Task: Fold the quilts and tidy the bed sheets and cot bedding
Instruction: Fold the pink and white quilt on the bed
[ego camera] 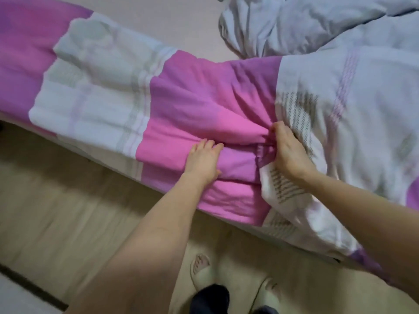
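At the bottom centre, nearest the lens, we see a pale slipper (200,269) on a beige floor (68,211), with a dark trouser leg (210,298) just below it. The bed (181,26), covered by a pale pink sheet, runs diagonally from the left edge to the lower right. Along its near edge lies the quilt (108,94), banded in pink, purple and white with grey dashed print; part of it hangs over the bed's side. At mid-frame the left hand (205,158) rests on a pink band, fingers extended and pressing into a fold. Just to its right, the right hand (286,148) has its fingers curled into bunched fabric, from which creases radiate. In the upper right a crumpled grey-blue duvet (306,23) lies on the bed, touching the quilt's far edge.
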Action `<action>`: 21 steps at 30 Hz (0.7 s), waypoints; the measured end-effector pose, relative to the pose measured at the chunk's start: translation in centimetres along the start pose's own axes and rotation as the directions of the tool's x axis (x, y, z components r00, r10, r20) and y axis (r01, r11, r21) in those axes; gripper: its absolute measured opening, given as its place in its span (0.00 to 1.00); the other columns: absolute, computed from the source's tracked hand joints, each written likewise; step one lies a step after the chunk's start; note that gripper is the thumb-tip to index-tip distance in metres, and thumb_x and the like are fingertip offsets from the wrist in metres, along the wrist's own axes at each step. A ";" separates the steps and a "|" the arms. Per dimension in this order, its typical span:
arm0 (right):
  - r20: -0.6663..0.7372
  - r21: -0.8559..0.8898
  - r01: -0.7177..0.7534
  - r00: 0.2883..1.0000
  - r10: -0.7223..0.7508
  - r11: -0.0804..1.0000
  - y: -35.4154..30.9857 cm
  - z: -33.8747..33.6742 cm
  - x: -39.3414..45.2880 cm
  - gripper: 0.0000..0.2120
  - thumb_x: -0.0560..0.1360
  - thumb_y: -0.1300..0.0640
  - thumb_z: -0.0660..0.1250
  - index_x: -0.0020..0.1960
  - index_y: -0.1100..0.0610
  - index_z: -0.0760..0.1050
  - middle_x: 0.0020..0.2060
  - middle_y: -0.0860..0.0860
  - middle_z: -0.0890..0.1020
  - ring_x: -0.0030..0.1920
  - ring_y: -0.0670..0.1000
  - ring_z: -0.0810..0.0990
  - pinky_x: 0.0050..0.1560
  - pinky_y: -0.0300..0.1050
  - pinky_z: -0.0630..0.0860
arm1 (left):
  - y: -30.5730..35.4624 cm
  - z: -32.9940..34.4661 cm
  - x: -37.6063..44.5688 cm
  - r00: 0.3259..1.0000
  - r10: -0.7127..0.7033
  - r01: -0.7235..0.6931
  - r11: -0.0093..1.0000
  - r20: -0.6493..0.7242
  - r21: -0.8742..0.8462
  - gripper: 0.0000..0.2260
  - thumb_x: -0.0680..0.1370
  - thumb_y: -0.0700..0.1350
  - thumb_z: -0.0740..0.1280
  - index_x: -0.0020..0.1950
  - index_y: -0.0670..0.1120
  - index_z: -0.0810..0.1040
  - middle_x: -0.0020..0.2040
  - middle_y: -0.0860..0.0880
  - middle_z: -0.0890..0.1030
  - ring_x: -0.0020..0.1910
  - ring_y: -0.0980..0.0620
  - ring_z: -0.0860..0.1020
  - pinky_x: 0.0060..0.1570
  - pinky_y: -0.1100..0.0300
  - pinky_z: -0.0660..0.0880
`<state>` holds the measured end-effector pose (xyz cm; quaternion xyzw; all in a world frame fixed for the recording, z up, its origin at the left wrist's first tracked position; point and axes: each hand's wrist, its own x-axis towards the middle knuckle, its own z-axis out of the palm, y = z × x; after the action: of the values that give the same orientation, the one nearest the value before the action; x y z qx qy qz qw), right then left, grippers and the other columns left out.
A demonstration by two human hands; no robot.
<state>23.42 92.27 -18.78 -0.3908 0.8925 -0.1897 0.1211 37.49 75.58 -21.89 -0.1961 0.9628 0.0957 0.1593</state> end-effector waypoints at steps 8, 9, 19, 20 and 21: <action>0.056 -0.177 0.115 0.993 -0.107 0.977 1.4 2.1 0.3 0.17 0.71 0.74 0.56 0.59 0.65 0.67 0.51 0.62 0.68 0.42 0.64 0.74 0.45 0.57 0.69 | 2.1 4.5 1.8 0.995 -0.014 0.023 0.996 -0.103 0.090 0.13 0.77 0.38 0.57 0.62 0.46 0.67 0.60 0.46 0.73 0.61 0.44 0.70 0.59 0.52 0.65; 0.063 -0.218 0.144 0.989 -0.134 0.965 1.3 2.1 -0.3 0.15 0.72 0.73 0.57 0.58 0.65 0.68 0.50 0.62 0.68 0.42 0.64 0.74 0.44 0.57 0.69 | 2.3 4.5 1.2 0.995 -0.019 0.026 0.997 -0.095 0.074 0.13 0.77 0.38 0.57 0.61 0.46 0.69 0.59 0.46 0.74 0.60 0.44 0.71 0.57 0.52 0.65; 0.143 -0.499 0.550 0.814 -0.563 0.669 -6.4 4.3 -8.9 0.30 0.74 0.47 0.60 0.70 0.63 0.70 0.69 0.60 0.71 0.68 0.62 0.70 0.70 0.61 0.63 | 0.0 -1.8 -9.4 0.977 -0.156 0.141 0.984 -0.145 -0.106 0.10 0.66 0.40 0.68 0.46 0.48 0.78 0.45 0.44 0.82 0.48 0.39 0.78 0.42 0.53 0.70; 0.157 -0.525 0.552 0.811 -0.564 0.648 -6.9 4.4 -9.4 0.27 0.73 0.50 0.59 0.68 0.63 0.71 0.68 0.61 0.72 0.67 0.63 0.71 0.69 0.62 0.65 | -0.5 -1.8 -11.2 0.968 -0.172 0.151 0.981 -0.182 -0.123 0.10 0.65 0.40 0.67 0.45 0.48 0.78 0.44 0.45 0.81 0.48 0.39 0.78 0.40 0.54 0.68; 0.120 -0.527 0.500 0.844 -0.522 0.687 -7.0 4.4 -9.2 0.22 0.73 0.55 0.59 0.65 0.62 0.74 0.65 0.62 0.74 0.64 0.64 0.74 0.65 0.62 0.68 | -0.8 -1.7 -12.1 0.959 -0.176 0.151 0.981 -0.221 -0.125 0.09 0.65 0.39 0.67 0.44 0.48 0.77 0.43 0.45 0.80 0.47 0.39 0.77 0.38 0.54 0.66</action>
<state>35.71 93.68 -19.02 -0.6374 0.7666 0.0353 -0.0691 47.86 78.66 -16.26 -0.2931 0.9487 0.1103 0.0430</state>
